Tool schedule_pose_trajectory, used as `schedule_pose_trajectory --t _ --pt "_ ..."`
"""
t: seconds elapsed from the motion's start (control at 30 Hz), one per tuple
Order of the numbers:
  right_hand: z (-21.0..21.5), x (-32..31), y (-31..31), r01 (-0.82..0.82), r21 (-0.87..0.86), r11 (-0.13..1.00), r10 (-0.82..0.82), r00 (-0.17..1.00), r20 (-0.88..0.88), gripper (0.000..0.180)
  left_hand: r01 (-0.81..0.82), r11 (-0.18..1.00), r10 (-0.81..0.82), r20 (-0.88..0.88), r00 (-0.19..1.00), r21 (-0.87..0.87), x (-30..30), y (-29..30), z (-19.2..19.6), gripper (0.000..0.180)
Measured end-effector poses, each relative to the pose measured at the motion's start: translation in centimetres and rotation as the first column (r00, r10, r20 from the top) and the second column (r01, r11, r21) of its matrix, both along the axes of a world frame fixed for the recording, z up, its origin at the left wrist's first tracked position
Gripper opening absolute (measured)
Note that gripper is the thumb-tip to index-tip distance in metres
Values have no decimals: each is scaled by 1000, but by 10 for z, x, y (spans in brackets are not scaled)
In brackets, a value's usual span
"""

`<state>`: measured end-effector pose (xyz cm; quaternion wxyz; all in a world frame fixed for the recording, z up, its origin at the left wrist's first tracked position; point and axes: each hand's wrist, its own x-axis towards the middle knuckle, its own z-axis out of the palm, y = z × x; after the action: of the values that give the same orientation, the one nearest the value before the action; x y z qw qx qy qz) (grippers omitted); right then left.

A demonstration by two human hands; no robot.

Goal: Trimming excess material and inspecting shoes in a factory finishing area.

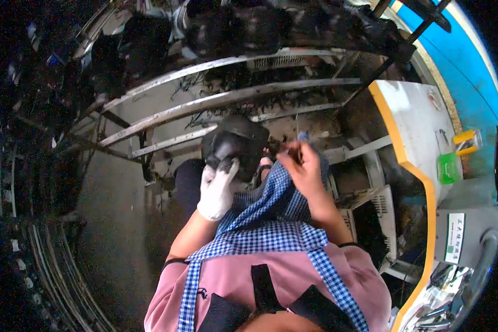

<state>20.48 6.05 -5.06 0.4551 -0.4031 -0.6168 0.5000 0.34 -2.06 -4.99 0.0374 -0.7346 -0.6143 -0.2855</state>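
My left hand (218, 191), in a white glove with a dark-stained fingertip, grips the near edge of a black rounded item (235, 138), with thumb and fingers closed on it. The item has a hollow-looking front and a shape like a cap, but its exact kind is unclear. Just to its right is my bare right hand (304, 163), apart from it, above the blue-and-white checked apron (268, 238). Its fingers are curled together toward the thumb; what they hold, if anything, is too small to make out.
Ahead stands a metal rack (205, 102) with dark rounded items (260, 25) along its top. A yellow-edged white worktable (412, 110) is at the right, bearing a green container (448, 169) and a grey machine (470, 221). Below it sits a pale plastic crate (386, 216).
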Motion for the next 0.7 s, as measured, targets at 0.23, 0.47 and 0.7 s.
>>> schedule_pose_trajectory --t 0.23,0.47,0.7 --pt "-11 22 -11 -123 264 957 29 942 335 60 15 988 -80 429 900 153 -1 12 24 37" --pt "63 28 -39 -431 150 890 126 548 827 93 741 620 -253 827 501 -259 6 18 61 13" --pt "19 37 -35 -233 100 967 183 914 362 87 696 696 -632 312 710 -175 17 35 82 26"
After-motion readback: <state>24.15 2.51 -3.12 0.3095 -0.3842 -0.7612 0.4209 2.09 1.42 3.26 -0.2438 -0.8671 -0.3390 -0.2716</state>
